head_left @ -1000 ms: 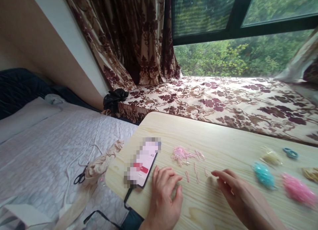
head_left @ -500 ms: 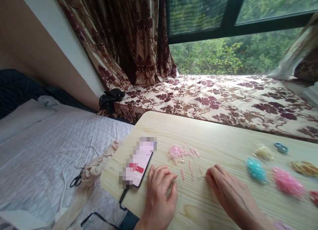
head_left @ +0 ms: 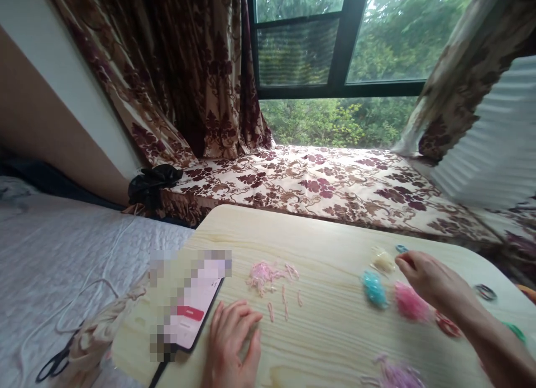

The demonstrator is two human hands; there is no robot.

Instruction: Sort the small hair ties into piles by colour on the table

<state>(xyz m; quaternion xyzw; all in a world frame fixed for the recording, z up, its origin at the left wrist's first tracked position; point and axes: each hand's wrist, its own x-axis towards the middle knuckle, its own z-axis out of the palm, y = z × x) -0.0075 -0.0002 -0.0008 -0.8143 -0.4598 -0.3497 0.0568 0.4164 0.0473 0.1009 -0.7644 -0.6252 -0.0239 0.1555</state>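
Head view: a pale wood-grain table (head_left: 318,248) with rounded corners carries the work, its far edge running along a floral-covered window seat (head_left: 310,178). The left hand (head_left: 234,340) lies palm down in the left half of the surface, fingers loosely spread and slightly bent, gripping nothing that shows. Just beside it, along the left edge, a smartphone (head_left: 190,321) lies slanted with its screen up, partly blurred out, and a black cable (head_left: 159,372) leads from its near end. Beyond the left hand's fingertips, toward the far left corner, sits a small heap of pale pink elastic bands (head_left: 262,275); a few loose pink bands (head_left: 271,311) lie apart between that heap and the near side.

The right hand (head_left: 419,269) reaches across toward the far right corner, fingers curled inward over a blue bundle (head_left: 401,248); I cannot tell whether the fingertips grip it. Near that hand are a cream packet (head_left: 382,260), a teal packet (head_left: 374,289) and a bright pink bundle (head_left: 410,301), with a red bundle (head_left: 448,324) partly behind the forearm. A dark ring-shaped bundle (head_left: 485,291) lies close to the right edge, and a purple bundle (head_left: 396,374) on the near side is cut off by the frame
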